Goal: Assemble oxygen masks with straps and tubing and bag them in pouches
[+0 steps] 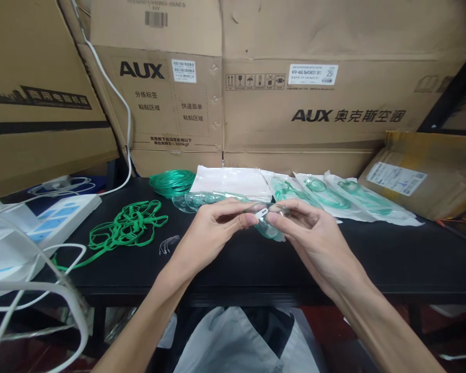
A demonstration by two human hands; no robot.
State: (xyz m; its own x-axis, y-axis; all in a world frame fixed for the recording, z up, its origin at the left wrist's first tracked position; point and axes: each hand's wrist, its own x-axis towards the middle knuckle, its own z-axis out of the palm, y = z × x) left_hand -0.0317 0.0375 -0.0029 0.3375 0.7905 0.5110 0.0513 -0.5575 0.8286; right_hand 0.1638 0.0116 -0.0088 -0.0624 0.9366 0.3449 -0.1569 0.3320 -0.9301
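Observation:
My left hand [221,220] and my right hand [306,220] meet above the black table, fingers pinched. Between them is a clear greenish oxygen mask [271,231], its upper part mostly covered by my fingers. A small pale nose clip [261,213] with a slot lies against the mask, its left end under my left thumb. My right thumb and fingers grip the mask's edge. Behind my left hand, several clear masks [194,199] lie nested in a row. Several thin metal nose strips [168,244] rest on the table to the left.
A tangle of green elastic strap [128,225] lies left, and coiled green tubing [172,183] behind it. White pouches [233,181] and packaged mask sets [322,191] line the back. White cables [34,280] crowd the left edge. Cardboard boxes [256,124] wall the rear; a taped carton [431,171] stands right.

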